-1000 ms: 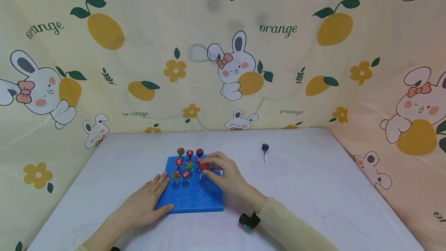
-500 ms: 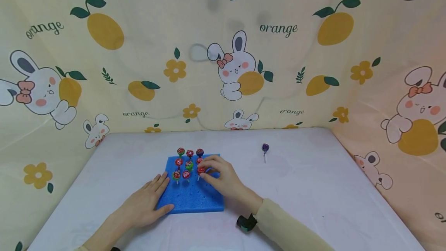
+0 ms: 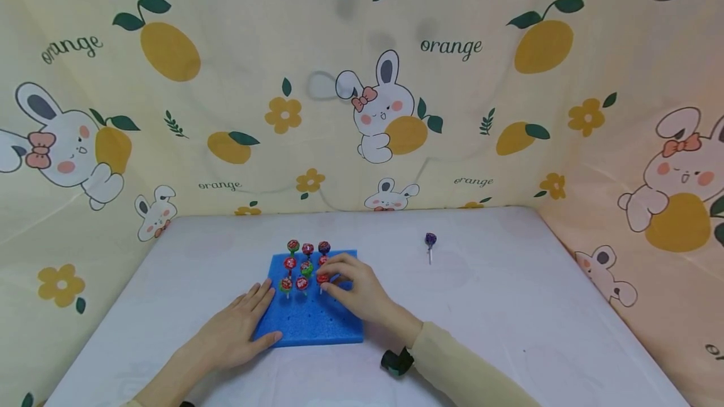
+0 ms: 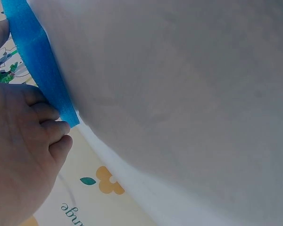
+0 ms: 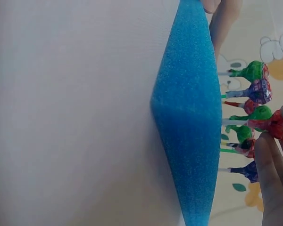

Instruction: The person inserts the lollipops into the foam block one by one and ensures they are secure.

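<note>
A blue foam board (image 3: 317, 328) lies on the white table, with several wrapped lollipops (image 3: 302, 283) standing upright in rows on its far half. My left hand (image 3: 236, 335) rests on the board's left edge, fingers extended and thumb at the near edge. In the left wrist view, its fingertips touch the side of the blue foam (image 4: 40, 61). My right hand (image 3: 362, 287) pinches a red lollipop (image 5: 277, 126) by its wrapped head, at the right end of the nearest row. Its white stick (image 5: 233, 122) reaches the foam surface in the right wrist view.
A purple lollipop (image 3: 430, 240) lies on the table (image 3: 481, 294) at the back right, apart from the board. Behind the table hangs a cream cloth (image 3: 243, 86) printed with rabbits and oranges. A black wrist device (image 3: 397, 362) sits under the right sleeve's cuff.
My right hand has moved slightly left and toward me with the red lollipop, which now lines up with the nearest row. My left hand and the board have stayed put.
</note>
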Demonstrator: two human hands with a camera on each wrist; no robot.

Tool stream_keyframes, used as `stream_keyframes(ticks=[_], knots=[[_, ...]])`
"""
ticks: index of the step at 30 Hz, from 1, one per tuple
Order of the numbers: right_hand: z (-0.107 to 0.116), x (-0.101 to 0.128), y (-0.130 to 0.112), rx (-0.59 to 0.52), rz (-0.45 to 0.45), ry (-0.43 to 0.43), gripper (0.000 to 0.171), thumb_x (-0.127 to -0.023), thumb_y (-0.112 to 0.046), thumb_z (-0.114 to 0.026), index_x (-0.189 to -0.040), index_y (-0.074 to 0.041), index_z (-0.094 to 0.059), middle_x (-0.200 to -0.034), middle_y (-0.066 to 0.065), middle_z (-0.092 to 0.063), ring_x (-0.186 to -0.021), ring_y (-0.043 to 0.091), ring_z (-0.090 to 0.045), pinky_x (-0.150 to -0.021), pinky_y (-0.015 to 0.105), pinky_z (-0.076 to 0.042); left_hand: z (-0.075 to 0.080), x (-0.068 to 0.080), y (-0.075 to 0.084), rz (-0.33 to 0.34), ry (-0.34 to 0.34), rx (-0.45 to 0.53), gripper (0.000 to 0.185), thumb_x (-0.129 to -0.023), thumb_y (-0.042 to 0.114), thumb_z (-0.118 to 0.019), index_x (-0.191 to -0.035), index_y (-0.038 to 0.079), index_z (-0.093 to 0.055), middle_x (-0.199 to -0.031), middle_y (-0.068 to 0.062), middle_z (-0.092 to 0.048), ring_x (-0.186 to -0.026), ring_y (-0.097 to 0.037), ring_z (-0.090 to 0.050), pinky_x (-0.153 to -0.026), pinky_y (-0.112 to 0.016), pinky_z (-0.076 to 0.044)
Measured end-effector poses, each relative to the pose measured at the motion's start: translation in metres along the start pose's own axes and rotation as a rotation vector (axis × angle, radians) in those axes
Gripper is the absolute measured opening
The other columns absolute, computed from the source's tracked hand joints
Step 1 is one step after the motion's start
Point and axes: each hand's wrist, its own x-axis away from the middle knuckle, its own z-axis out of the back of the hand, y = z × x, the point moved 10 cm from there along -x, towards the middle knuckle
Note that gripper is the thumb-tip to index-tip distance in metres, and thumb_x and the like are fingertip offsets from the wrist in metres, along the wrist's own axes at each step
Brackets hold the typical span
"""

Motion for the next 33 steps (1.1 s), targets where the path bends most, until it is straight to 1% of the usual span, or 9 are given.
stream_keyframes(ticks=[3,7,14,21,25,30,33], knots=[[-0.001,-0.001,0.001,0.005,-0.008,-0.003,0.024,-0.097,-0.006,-0.074,-0.120,-0.007,-0.075,-0.123,0.005,-0.066,-0.104,0.017,-0.070,-0.085,0.031,-0.063,0.000,0.000,0.000,0.004,-0.005,0.002,0.095,-0.099,0.067,-0.053,-0.158,-0.005,-0.037,-0.167,-0.024,-0.029,-0.153,-0.045,-0.029,-0.121,-0.062,-0.031],[-0.003,-0.002,0.002,0.007,-0.018,-0.004,0.024,-0.097,-0.007,-0.075,-0.120,-0.009,-0.075,-0.124,0.005,-0.067,-0.106,0.016,-0.070,-0.085,0.030,-0.062,-0.001,0.000,-0.001,0.008,-0.009,0.002,0.095,-0.099,0.068,-0.053,-0.158,-0.004,-0.036,-0.168,-0.023,-0.028,-0.154,-0.045,-0.028,-0.121,-0.061,-0.031],[-0.011,-0.001,0.008,0.038,-0.071,-0.051,0.022,-0.097,-0.009,-0.075,-0.118,-0.004,-0.076,-0.121,0.004,-0.068,-0.113,0.019,-0.066,-0.086,0.031,-0.062,0.000,0.000,-0.001,0.007,-0.006,0.002,0.095,-0.099,0.068,-0.053,-0.158,-0.004,-0.036,-0.168,-0.023,-0.028,-0.154,-0.045,-0.028,-0.122,-0.061,-0.030],[-0.013,-0.001,0.008,0.048,-0.101,-0.067,0.023,-0.097,-0.009,-0.074,-0.120,-0.003,-0.076,-0.122,0.003,-0.067,-0.110,0.017,-0.067,-0.087,0.033,-0.062,0.000,0.000,0.000,0.000,0.002,0.001,0.095,-0.099,0.068,-0.053,-0.158,-0.005,-0.037,-0.167,-0.024,-0.029,-0.153,-0.045,-0.029,-0.121,-0.061,-0.031],[-0.013,0.000,0.007,0.052,-0.103,-0.071,0.023,-0.097,-0.009,-0.074,-0.120,-0.004,-0.076,-0.122,0.003,-0.066,-0.107,0.015,-0.067,-0.087,0.033,-0.062,0.000,0.000,0.000,-0.005,0.007,-0.005,0.095,-0.099,0.068,-0.053,-0.158,-0.005,-0.037,-0.167,-0.024,-0.029,-0.153,-0.045,-0.029,-0.121,-0.062,-0.031],[-0.013,0.000,0.005,0.048,-0.078,-0.075,0.025,-0.098,-0.010,-0.074,-0.121,-0.003,-0.075,-0.123,0.005,-0.066,-0.107,0.015,-0.068,-0.086,0.035,-0.063,0.000,0.000,0.000,-0.005,0.004,-0.003,0.095,-0.099,0.068,-0.053,-0.158,-0.005,-0.037,-0.167,-0.024,-0.029,-0.153,-0.046,-0.029,-0.121,-0.062,-0.031],[-0.011,0.001,0.004,0.041,-0.067,-0.074,0.025,-0.099,-0.012,-0.073,-0.123,-0.005,-0.074,-0.124,0.004,-0.067,-0.107,0.015,-0.069,-0.086,0.035,-0.063,0.000,0.000,0.000,0.002,-0.006,-0.001,0.095,-0.099,0.068,-0.053,-0.158,-0.004,-0.036,-0.168,-0.024,-0.028,-0.153,-0.045,-0.028,-0.121,-0.062,-0.031]])
